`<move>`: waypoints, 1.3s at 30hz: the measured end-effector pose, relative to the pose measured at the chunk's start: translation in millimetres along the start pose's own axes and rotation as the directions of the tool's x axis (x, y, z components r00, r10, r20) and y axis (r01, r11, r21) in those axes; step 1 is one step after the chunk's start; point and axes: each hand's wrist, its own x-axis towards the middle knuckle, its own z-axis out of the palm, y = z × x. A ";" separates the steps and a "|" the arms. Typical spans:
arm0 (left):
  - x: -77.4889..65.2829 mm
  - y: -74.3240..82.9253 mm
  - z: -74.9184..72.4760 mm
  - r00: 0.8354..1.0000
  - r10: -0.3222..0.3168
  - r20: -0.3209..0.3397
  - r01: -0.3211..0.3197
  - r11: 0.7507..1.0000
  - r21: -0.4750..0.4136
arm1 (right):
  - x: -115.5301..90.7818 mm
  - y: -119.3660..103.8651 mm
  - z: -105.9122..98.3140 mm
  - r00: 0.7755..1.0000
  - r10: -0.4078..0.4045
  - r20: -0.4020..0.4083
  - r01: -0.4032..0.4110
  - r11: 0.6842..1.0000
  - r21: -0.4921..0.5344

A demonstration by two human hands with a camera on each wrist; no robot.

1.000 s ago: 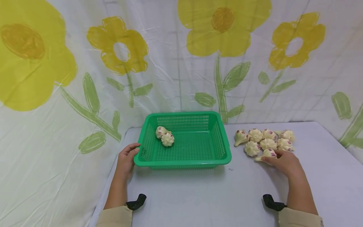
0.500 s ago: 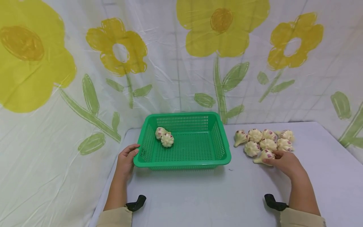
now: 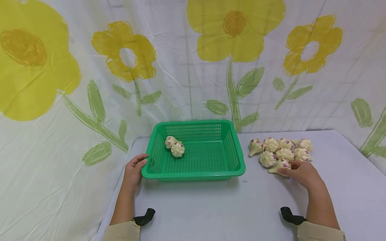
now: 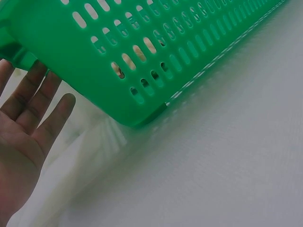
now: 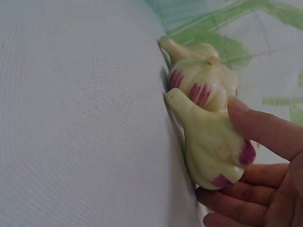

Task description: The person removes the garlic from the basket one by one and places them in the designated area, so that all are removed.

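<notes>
In the head view my left hand (image 3: 134, 170) is at the left end of a green plastic basket (image 3: 193, 174), fingertips right at the rim. The left wrist view shows its fingers (image 4: 54, 120) fairly straight beneath that rim. Two garlic bulbs (image 3: 178, 149) with purple streaks lie together in the basket's left part. My right hand (image 3: 304, 173) holds the nearest garlic bulb (image 5: 213, 146) of a group on the right. Its thumb presses one side and its fingers reach round the bottom. The bulb's stem points left in the head view, and it lies close on the table.
Several more garlic bulbs (image 3: 284, 154) sit packed together behind the held one. A white cloth covers the table (image 3: 211, 207), with a small mark (image 3: 245, 181) right of the basket. A flower-printed curtain (image 3: 181, 67) hangs behind and at the left.
My right hand has drawn the nearest garlic bulb slightly left and toward me, away from the others. My left hand and the basket have stayed in place.
</notes>
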 end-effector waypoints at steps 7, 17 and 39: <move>-0.3 -1.0 -1.2 1.000 0.001 0.011 -0.001 1.000 0.000 | -2.0 -2.3 -0.2 1.000 0.005 0.007 -0.005 1.000 -0.001; -0.3 -1.7 -2.3 1.000 0.001 0.010 -0.002 1.000 0.013 | -1.5 -2.5 -1.2 1.000 0.015 0.013 -0.015 1.000 -0.002; 0.9 -1.9 -3.3 0.999 0.028 0.026 -0.029 0.999 0.035 | -2.3 -1.4 -0.9 1.000 -0.012 -0.009 0.012 1.000 -0.016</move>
